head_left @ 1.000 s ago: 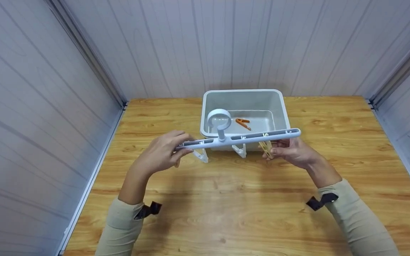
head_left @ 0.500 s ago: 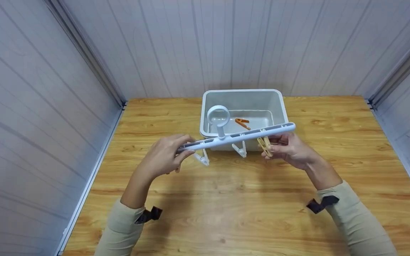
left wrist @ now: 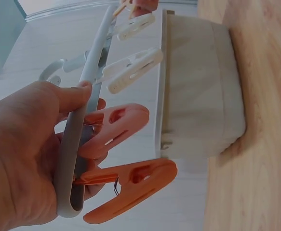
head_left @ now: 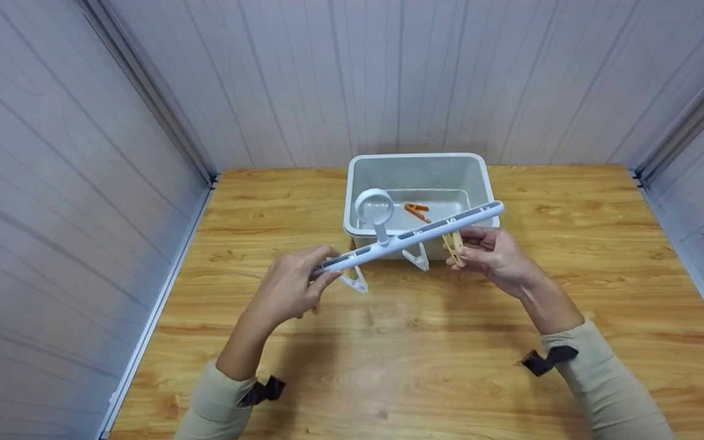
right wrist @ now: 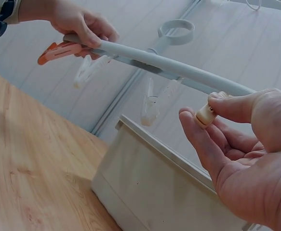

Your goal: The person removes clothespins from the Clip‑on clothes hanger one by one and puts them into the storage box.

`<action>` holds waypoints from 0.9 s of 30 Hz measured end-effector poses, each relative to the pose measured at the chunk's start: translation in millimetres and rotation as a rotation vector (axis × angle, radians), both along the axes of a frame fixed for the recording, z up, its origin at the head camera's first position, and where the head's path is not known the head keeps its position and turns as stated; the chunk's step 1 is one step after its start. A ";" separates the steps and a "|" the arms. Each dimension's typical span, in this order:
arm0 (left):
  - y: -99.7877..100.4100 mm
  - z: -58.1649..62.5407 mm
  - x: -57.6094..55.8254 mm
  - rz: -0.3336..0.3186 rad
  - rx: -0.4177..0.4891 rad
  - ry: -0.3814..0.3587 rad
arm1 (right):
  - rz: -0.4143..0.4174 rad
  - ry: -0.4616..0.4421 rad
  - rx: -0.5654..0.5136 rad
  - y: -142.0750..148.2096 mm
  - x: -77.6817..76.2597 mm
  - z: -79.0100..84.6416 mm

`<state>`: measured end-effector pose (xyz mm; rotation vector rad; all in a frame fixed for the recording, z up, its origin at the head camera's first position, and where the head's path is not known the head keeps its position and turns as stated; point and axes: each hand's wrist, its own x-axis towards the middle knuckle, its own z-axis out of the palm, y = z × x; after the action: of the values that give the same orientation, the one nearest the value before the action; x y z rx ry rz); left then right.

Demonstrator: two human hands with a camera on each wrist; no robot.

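Observation:
My left hand (head_left: 297, 284) grips one end of a pale bar-shaped clip hanger (head_left: 410, 240) with a ring on top. In the left wrist view, an orange clip (left wrist: 135, 185), a pink clip (left wrist: 118, 127) and two white clips (left wrist: 133, 70) hang from the bar. The orange and pink clips are hidden under my left hand in the head view. Near the other end, thumb and fingers of my right hand (head_left: 495, 260) pinch a yellow clothespin (head_left: 454, 247) just under the bar. Whether the clothespin is fastened to the bar, I cannot tell.
Behind the hanger stands a light grey bin (head_left: 419, 157) on the wooden table (head_left: 388, 366). An orange clothespin (head_left: 417, 212) lies on its floor. Panelled walls (head_left: 303, 79) rise at the back and both sides.
The bar has tilted more, its right end rising away from me and its left end coming nearer. My left hand has shifted slightly right and nearer; my right hand still pinches the yellow clothespin.

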<state>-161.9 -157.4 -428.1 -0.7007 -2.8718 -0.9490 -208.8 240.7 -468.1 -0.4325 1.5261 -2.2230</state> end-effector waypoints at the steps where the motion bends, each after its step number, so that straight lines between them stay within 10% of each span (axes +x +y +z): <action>1: 0.4 -0.8 1.2 0.000 0.026 -0.046 | -0.004 -0.001 -0.008 -0.1 0.3 -0.4; 18: -4.6 -2.4 2.1 -0.075 0.022 -0.071 | -0.018 0.112 0.023 -0.2 -0.1 -14.4; 27: -9.8 -7.0 -2.6 -0.132 0.101 -0.218 | -0.048 0.073 0.131 0.7 3.4 -5.5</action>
<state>-164.5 -167.1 -435.1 -0.8351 -2.9638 -1.2519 -205.3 241.4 -473.6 -0.4457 1.7260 -2.1478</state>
